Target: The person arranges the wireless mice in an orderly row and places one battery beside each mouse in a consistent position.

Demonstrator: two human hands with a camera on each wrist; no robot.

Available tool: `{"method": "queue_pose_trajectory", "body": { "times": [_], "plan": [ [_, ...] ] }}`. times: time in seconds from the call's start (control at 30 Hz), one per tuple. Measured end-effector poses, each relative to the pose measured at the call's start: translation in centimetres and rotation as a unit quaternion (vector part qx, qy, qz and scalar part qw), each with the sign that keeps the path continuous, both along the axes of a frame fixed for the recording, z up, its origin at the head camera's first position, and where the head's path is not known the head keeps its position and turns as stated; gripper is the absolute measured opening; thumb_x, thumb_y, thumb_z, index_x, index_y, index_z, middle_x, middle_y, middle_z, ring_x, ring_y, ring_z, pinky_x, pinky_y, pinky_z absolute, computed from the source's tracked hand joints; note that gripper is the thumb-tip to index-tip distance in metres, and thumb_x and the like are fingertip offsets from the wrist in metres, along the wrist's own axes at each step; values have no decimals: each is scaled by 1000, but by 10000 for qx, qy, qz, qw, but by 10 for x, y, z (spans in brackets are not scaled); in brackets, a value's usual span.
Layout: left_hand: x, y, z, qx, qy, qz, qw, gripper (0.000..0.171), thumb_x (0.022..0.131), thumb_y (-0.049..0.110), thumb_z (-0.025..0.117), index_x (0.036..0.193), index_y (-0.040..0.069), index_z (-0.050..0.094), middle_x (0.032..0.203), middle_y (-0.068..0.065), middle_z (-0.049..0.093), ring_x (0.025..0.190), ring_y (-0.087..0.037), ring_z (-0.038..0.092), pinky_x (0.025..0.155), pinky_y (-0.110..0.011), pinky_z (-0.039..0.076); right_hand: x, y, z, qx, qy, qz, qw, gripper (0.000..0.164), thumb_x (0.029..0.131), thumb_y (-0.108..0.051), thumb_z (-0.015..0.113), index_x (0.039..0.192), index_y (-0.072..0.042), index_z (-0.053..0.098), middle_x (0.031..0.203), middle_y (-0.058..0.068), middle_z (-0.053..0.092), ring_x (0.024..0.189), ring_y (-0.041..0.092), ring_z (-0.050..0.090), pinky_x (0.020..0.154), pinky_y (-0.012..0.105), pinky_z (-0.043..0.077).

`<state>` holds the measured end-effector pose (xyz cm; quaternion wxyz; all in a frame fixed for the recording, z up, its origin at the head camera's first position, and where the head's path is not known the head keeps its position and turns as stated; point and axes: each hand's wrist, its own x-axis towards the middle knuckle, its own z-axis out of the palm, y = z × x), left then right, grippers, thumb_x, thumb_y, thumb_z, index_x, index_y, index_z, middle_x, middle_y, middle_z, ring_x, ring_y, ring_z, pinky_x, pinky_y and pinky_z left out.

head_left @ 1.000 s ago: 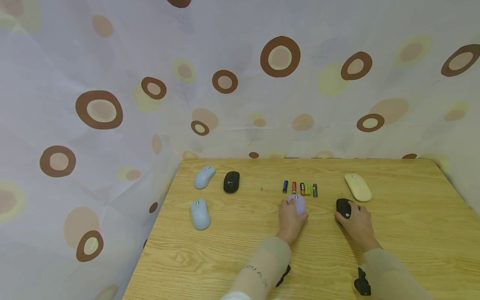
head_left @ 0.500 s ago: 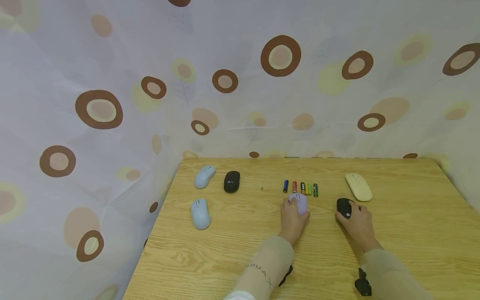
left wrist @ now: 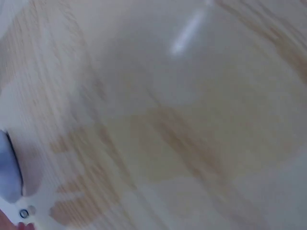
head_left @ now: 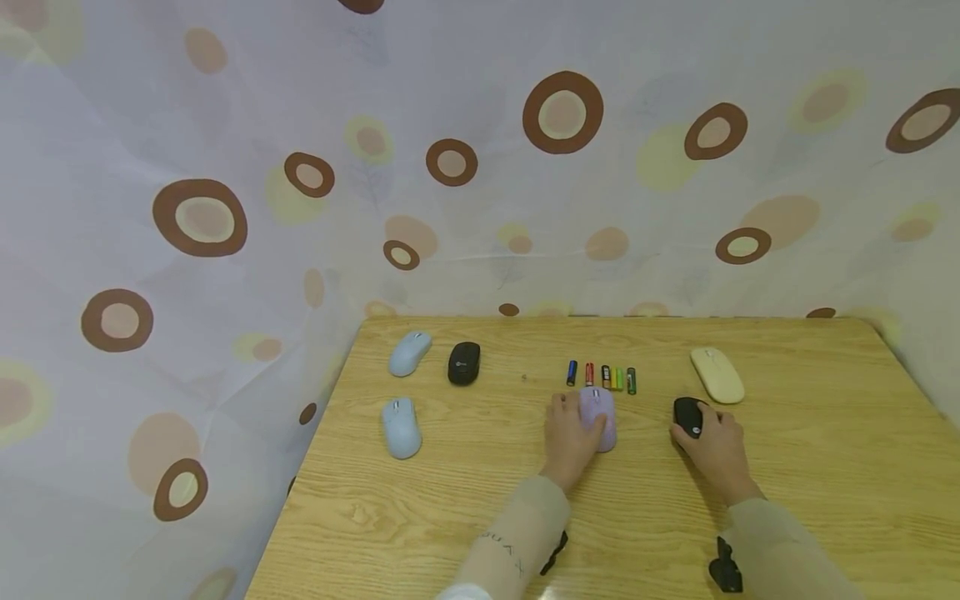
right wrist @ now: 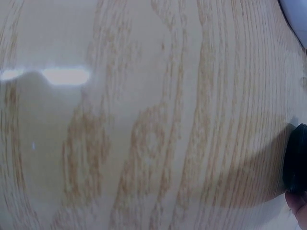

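Observation:
In the head view a lavender computer mouse [head_left: 597, 408] lies on the wooden table just in front of the batteries. My left hand [head_left: 570, 435] is at its left side, fingers loosely extended beside it and the thumb lying over its top. Farther right, my right hand [head_left: 716, 446] grips a black computer mouse [head_left: 687, 417], thumb on the left side and fingers on the right. The left wrist view catches the lavender mouse [left wrist: 8, 167] at its left edge. At the right edge of the right wrist view, the thumb [right wrist: 297, 205] meets the black mouse [right wrist: 296, 160].
Several batteries [head_left: 589, 374] stand in a row behind the lavender mouse. A cream mouse [head_left: 717, 375] sits at the back right. On the left are a black mouse [head_left: 464, 363] and two light blue mice, one at the back [head_left: 409, 354] and one nearer [head_left: 401, 428]. Patterned sheeting [head_left: 480, 217] encloses the table.
My left hand has shifted left from around the lavender mouse, its thumb moving from the right side onto the top and uncovering more of it. My right hand and the black mouse stay put.

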<state>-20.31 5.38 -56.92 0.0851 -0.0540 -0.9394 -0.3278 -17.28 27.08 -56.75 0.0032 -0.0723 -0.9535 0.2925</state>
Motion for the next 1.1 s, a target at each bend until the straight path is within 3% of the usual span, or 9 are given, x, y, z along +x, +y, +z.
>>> {"method": "queue_pose_trajectory", "body": {
  "times": [0.1,0.2,0.27,0.37,0.47,0.63,0.8,0.9,1.1],
  "plan": [
    [-2,-17,-2,-346,942,-8,9950,41,83,32,63,114,7,56,110,-7,52,99,-20,49,82,-34,42,-1,1,-1,-14,-17,-5,10000,72,90,-36,52,132,17,28,118,45,28,104,57,30,79,62,35],
    [-7,-35,-4,-728,1798,67,9810,37,78,25,67,109,7,58,107,-7,54,96,-20,50,81,-34,40,0,1,0,-46,-31,-14,10000,72,90,-36,52,132,17,27,118,45,28,104,57,30,78,62,36],
    [-10,-48,-4,-935,2153,131,9720,37,74,22,70,106,8,58,105,-6,54,94,-19,49,80,-33,39,0,1,0,-57,-44,-8,10000,73,90,-37,52,132,17,27,118,45,27,104,57,30,78,62,35],
    [-12,-70,-2,-1218,2293,156,9656,38,74,21,70,107,8,57,105,-6,54,93,-19,49,79,-32,39,1,0,1,-55,-59,-6,10000,73,90,-37,52,132,17,26,117,45,27,104,57,30,78,62,35],
    [-14,-93,2,-1421,2097,164,9672,38,77,22,66,111,8,55,107,-6,52,97,-20,47,82,-33,38,2,0,2,-59,-40,-5,10000,72,91,-36,51,132,17,26,117,45,27,104,58,30,78,62,35],
    [-17,-131,7,-1557,1343,355,9780,44,82,23,61,122,7,49,118,-8,47,108,-23,42,94,-40,32,2,-1,1,-50,87,-45,9999,70,90,-34,52,131,17,28,117,45,28,103,57,31,77,62,36],
    [-19,-168,11,-1598,661,911,9807,51,82,20,61,128,5,44,129,-14,40,117,-31,36,100,-50,26,1,-1,-2,-13,112,-59,9999,70,90,-34,52,131,17,28,116,45,29,103,57,31,76,62,36],
    [-20,-190,10,-1367,387,1352,9806,56,80,19,65,129,5,42,130,-15,38,118,-33,33,99,-52,23,0,-1,-3,27,103,-66,9999,70,90,-34,52,131,17,28,116,45,29,103,57,31,76,62,36],
    [-16,-225,8,-1013,-243,2135,9714,64,78,21,64,133,5,36,134,-20,31,122,-36,27,100,-53,21,-1,-1,-2,63,25,-64,10000,71,90,-36,51,132,17,27,117,45,28,104,58,30,77,63,36]
  ]
}}
